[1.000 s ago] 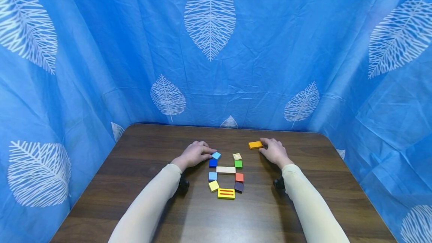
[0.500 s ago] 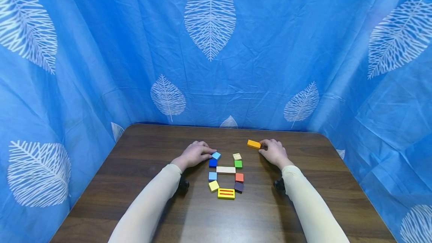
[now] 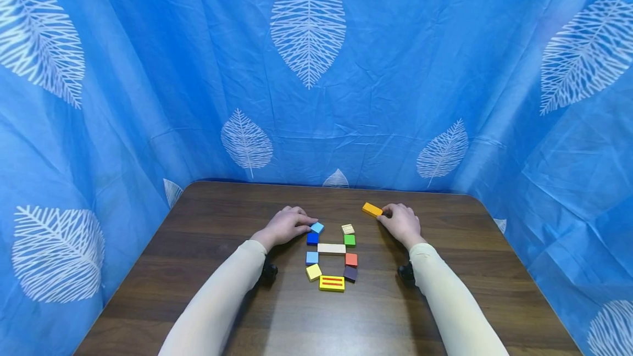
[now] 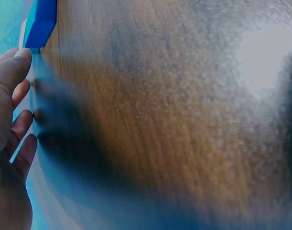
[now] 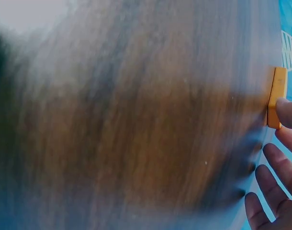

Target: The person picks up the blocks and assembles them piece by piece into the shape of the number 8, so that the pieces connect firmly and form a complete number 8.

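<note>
My left hand (image 3: 284, 227) is at the upper left of a group of small coloured blocks, thumb and index finger at a light blue block (image 3: 318, 227). A dark blue block (image 3: 312, 239) lies just below that one; in the left wrist view a blue block (image 4: 42, 23) shows beyond the thumb. Further back and to the right, my right hand (image 3: 403, 223) pinches the near end of an orange block (image 3: 372, 209), which lies at a slant. The right wrist view shows the thumb against the orange block (image 5: 277, 93), with the other fingers spread below.
Between the hands are a wooden block (image 3: 348, 229), a green block (image 3: 350, 240), a long cream block (image 3: 332, 249), another blue block (image 3: 312, 257), a red block (image 3: 351, 260), a purple block (image 3: 350, 274), a pale yellow block (image 3: 314, 272) and a yellow red-striped block (image 3: 332, 283). A blue curtain (image 3: 346, 147) hangs behind the table.
The orange block has turned in my right hand's fingers, its left end swinging away toward the back edge. My left hand and the other blocks stay put.
</note>
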A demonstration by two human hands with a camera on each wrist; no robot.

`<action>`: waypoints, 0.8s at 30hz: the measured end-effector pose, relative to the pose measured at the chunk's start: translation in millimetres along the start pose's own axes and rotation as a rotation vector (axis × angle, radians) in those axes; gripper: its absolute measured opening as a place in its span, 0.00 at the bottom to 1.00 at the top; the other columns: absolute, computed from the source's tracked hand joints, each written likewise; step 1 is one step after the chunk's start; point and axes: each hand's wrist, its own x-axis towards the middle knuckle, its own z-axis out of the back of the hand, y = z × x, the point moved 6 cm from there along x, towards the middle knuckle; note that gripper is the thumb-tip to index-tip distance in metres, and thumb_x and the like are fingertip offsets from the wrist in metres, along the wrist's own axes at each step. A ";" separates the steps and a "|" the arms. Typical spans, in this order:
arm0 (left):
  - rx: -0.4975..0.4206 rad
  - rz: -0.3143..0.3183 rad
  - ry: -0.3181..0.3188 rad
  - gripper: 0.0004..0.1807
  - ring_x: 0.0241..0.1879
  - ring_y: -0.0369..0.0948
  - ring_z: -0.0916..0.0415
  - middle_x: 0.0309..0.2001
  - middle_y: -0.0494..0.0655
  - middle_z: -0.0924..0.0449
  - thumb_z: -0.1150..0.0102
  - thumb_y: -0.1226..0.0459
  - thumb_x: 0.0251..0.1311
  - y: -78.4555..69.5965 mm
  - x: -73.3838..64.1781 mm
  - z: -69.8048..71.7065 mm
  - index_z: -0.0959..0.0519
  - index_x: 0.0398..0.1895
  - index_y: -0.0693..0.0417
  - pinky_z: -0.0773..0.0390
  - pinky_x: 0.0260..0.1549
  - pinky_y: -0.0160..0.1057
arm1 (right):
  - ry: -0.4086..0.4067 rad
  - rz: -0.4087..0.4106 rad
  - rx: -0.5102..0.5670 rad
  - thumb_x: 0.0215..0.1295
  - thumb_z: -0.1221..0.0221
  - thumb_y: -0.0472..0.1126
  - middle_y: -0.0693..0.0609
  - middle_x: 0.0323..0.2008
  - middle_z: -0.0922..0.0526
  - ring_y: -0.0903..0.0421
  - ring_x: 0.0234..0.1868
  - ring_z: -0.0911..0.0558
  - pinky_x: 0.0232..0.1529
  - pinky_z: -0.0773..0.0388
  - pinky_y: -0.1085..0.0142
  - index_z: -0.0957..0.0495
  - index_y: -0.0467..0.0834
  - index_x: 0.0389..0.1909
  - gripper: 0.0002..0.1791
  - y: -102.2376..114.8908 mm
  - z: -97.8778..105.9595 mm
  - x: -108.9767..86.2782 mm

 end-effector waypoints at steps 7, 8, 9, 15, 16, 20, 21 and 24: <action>-0.006 -0.003 0.003 0.19 0.56 0.44 0.29 0.54 0.41 0.21 0.42 0.54 0.74 -0.2 0.2 0.7 0.20 0.65 0.34 0.30 0.58 0.49 | -0.018 -0.025 -0.006 0.70 0.36 0.49 0.39 0.52 0.19 0.40 0.50 0.26 0.52 0.30 0.41 0.18 0.39 0.56 0.21 1.5 -0.2 -0.1; -0.005 -0.004 0.002 0.19 0.55 0.44 0.29 0.54 0.41 0.21 0.42 0.54 0.74 0.0 0.2 0.5 0.20 0.65 0.34 0.30 0.58 0.48 | -0.019 -0.027 -0.008 0.70 0.36 0.49 0.39 0.52 0.19 0.40 0.50 0.26 0.52 0.30 0.42 0.18 0.39 0.56 0.21 1.9 -0.3 -0.2; -0.003 -0.003 0.003 0.19 0.55 0.44 0.29 0.54 0.41 0.21 0.42 0.53 0.74 -0.1 0.3 0.6 0.20 0.65 0.34 0.30 0.57 0.48 | -0.019 -0.028 -0.010 0.70 0.36 0.48 0.39 0.51 0.19 0.40 0.50 0.26 0.52 0.30 0.42 0.18 0.39 0.56 0.21 2.5 -0.3 -0.2; -0.007 0.001 0.002 0.19 0.55 0.44 0.29 0.54 0.41 0.21 0.42 0.53 0.74 0.0 -0.5 0.7 0.20 0.65 0.33 0.30 0.57 0.48 | -0.014 -0.028 -0.015 0.70 0.37 0.46 0.39 0.50 0.19 0.40 0.50 0.25 0.52 0.29 0.42 0.18 0.37 0.55 0.20 7.5 -1.8 1.5; -0.008 0.001 0.001 0.19 0.55 0.44 0.29 0.54 0.41 0.21 0.42 0.53 0.74 0.0 -0.7 0.7 0.20 0.65 0.33 0.30 0.57 0.48 | -0.012 -0.031 -0.014 0.70 0.37 0.46 0.39 0.50 0.19 0.40 0.49 0.25 0.52 0.29 0.42 0.18 0.37 0.55 0.20 7.8 -2.3 2.0; -0.006 0.002 0.002 0.19 0.56 0.44 0.29 0.55 0.41 0.21 0.42 0.53 0.74 0.0 -1.3 0.9 0.20 0.65 0.33 0.30 0.57 0.48 | -0.002 -0.046 -0.011 0.70 0.37 0.46 0.39 0.50 0.19 0.40 0.49 0.25 0.53 0.30 0.42 0.19 0.37 0.55 0.20 8.2 -3.5 3.1; -0.004 0.003 0.002 0.19 0.56 0.44 0.29 0.55 0.41 0.21 0.42 0.53 0.74 0.1 -1.4 1.0 0.20 0.65 0.33 0.30 0.57 0.48 | 0.001 -0.049 -0.012 0.70 0.37 0.46 0.39 0.50 0.19 0.40 0.49 0.25 0.53 0.30 0.42 0.19 0.37 0.55 0.20 8.2 -3.6 3.2; -0.003 0.003 0.002 0.19 0.55 0.44 0.29 0.55 0.41 0.21 0.42 0.53 0.74 0.0 -1.2 1.2 0.20 0.65 0.33 0.30 0.57 0.47 | 0.005 -0.051 -0.017 0.70 0.37 0.47 0.39 0.50 0.19 0.40 0.49 0.25 0.53 0.30 0.42 0.19 0.36 0.55 0.20 8.0 -3.5 3.0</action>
